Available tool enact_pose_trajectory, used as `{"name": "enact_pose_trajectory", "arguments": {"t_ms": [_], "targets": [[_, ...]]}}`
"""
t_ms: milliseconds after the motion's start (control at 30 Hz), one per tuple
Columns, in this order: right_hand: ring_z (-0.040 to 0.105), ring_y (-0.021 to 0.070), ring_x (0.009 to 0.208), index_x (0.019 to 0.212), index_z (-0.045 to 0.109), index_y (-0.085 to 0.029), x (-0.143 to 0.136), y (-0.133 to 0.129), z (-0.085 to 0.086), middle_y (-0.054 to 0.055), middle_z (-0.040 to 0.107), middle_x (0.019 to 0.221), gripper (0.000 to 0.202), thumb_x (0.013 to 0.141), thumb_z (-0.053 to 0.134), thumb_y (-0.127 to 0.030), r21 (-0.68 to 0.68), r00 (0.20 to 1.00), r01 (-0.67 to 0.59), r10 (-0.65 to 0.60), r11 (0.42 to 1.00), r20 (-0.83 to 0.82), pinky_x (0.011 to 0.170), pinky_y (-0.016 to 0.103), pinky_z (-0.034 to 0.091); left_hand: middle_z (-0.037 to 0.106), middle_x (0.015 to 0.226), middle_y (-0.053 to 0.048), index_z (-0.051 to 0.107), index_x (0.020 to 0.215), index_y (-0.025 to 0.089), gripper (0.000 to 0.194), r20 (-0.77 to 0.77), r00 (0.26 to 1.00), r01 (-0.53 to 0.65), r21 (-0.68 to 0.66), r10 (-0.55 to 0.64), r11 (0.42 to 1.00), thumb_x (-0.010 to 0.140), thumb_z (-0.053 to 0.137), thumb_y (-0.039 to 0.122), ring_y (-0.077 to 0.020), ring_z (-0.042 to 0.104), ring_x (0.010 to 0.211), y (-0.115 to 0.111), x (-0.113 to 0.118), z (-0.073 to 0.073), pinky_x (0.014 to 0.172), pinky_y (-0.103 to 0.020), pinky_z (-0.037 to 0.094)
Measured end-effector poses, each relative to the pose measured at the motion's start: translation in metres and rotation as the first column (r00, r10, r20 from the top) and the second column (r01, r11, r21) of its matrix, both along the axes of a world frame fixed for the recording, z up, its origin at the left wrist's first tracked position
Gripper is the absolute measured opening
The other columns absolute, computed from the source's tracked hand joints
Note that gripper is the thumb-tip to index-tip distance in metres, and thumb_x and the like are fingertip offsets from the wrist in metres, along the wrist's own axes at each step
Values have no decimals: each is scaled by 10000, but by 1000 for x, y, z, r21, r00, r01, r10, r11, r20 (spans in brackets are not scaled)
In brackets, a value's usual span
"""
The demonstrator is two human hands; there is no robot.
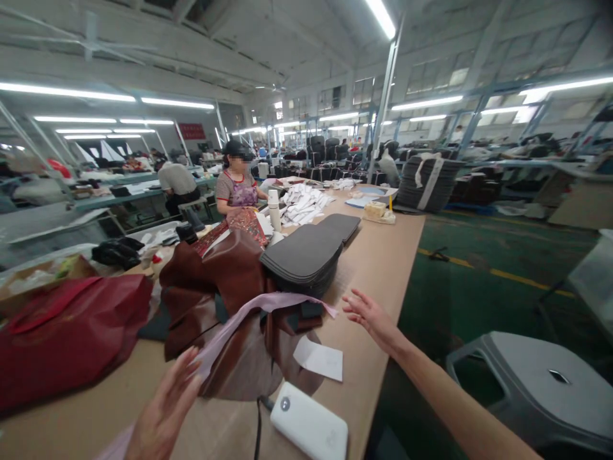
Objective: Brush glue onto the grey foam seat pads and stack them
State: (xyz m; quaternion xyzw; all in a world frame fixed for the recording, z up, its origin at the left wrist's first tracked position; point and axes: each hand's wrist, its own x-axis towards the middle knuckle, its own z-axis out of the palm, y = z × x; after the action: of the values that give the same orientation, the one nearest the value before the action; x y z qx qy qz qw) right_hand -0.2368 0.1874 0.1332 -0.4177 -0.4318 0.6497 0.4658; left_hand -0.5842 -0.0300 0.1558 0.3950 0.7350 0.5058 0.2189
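Observation:
My left hand is at the lower left, its fingers stretched out and slightly apart. A long lilac fabric strip passes beside its fingertips and shows again below the wrist; whether they touch is unclear. My right hand hovers over the table's right side, fingers loosely spread and holding nothing. The strip's far end lies just left of it. Under the strip are crumpled brown leather-like sheets. A white power bank with a black cable and a white paper piece lie between my hands.
Stacked dark grey panels stand ahead on the table. A red bag sits at left. Beyond the panels are a white bottle and a seated co-worker. A grey stool stands right, beside the table.

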Motion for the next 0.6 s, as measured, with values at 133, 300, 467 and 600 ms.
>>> {"name": "enact_pose_trajectory", "arguments": {"t_ms": [133,300,467,600], "targets": [[608,148,803,1032,505,-193,14,72,4,99,553,1172,369,755,658,-382,-117,998,-26,19,993,-61,680,239,504,506,1301,-131,454,1223,152,616,536,828,87,168,-165,982,691,683,361,-265,534,1133,116,82,43,1034,-359,381],[575,236,1003,1103,485,-197,19,150,0,145,414,1345,465,763,621,-482,-158,1000,28,-30,987,-5,827,342,495,295,1435,-210,345,1320,109,668,716,693,-84,-37,85,996,769,636,350,-286,295,1322,223,127,34,1086,-402,268],[431,301,1211,1312,329,-223,11,214,-11,170,255,1447,800,683,640,-607,-177,996,80,-72,981,51,938,432,422,409,1367,-188,490,1191,124,531,729,671,-89,-100,134,991,782,596,445,-272,290,1326,275,123,19,1080,-411,265],[444,284,1203,1292,362,-211,-6,250,-22,179,334,1405,787,681,611,-641,-162,992,103,-89,981,87,935,439,415,521,1268,-130,563,1001,160,278,739,664,-79,-84,115,993,821,568,371,-216,442,1226,293,118,11,1054,-342,313]]}}
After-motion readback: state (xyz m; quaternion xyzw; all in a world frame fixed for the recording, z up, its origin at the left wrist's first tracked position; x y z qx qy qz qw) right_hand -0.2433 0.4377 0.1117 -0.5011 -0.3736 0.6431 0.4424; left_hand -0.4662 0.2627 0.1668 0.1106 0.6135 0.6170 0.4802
